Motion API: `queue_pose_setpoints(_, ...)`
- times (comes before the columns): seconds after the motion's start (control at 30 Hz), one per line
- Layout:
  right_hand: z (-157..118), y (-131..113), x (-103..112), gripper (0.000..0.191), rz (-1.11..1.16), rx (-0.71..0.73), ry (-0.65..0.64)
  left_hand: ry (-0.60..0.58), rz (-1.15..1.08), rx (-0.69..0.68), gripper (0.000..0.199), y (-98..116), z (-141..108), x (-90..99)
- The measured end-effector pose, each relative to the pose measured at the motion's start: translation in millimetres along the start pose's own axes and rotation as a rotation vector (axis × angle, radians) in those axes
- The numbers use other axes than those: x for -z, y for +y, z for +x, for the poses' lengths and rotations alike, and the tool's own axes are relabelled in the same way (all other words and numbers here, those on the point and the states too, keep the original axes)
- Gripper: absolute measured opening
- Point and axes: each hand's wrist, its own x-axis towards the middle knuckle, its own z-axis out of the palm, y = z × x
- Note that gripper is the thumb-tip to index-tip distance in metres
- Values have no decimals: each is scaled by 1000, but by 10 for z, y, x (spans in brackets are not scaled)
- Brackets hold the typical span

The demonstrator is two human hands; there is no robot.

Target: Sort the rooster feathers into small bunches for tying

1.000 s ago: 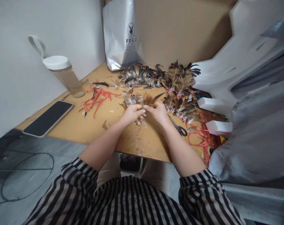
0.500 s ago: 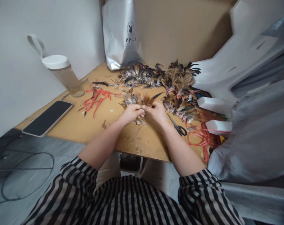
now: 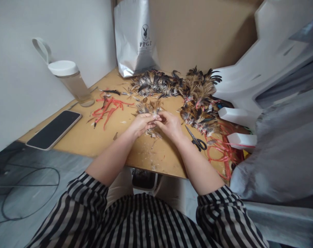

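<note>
My left hand (image 3: 142,124) and my right hand (image 3: 170,126) meet over the middle of the table, fingertips pinched together. Brown and grey feathers (image 3: 149,106) show just beyond the fingers; some lie on the table, and the quill ends at the pinch are hidden. More loose feather fluff (image 3: 153,133) lies below the hands. To the right of my right hand rest black-handled scissors (image 3: 198,140), blades pointing away from me.
Feather bundles (image 3: 156,82) line the back, with more bundles (image 3: 201,119) at right. Red strips (image 3: 107,109) lie left; red ties (image 3: 222,150) tangle right. A phone (image 3: 54,130), a bottle (image 3: 73,84), a silver bag (image 3: 135,38) and white foam-like pieces (image 3: 241,140) surround the work area.
The long dark feather that stuck out beyond my right hand no longer shows there. My left hand has turned more palm up, and my right fingers have curled in closer.
</note>
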Motion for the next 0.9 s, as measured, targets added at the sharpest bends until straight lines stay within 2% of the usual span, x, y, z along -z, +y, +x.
queue_pose_setpoints(0.13,-10,-39,25,22,-173,-32,29,-15,51,15,22,-21,-10,-5)
queue_pose_setpoints(0.27,-12,-63,36,27,-202,-66,37,-24,91,-6,23,-23,-18,-9)
queue_pose_setpoints(0.4,34,36,60,30,11,-123,-16,-4,67,-57,21,10,-5,3)
queue_pose_setpoints(0.47,62,146,94,35,144,-211,-44,37,14,-72,19,39,9,17)
queue_pose_setpoints(0.53,80,262,138,32,192,-318,-63,82,-28,-79,17,64,22,31)
queue_pose_setpoints(0.63,75,361,188,27,146,-395,-165,108,-40,-89,15,81,32,39)
queue_pose_setpoints(0.77,37,296,156,23,47,-345,-331,112,-17,-88,16,75,30,25)
queue_pose_setpoints(0.9,15,194,64,8,-130,-333,-306,119,6,-76,17,62,29,20)
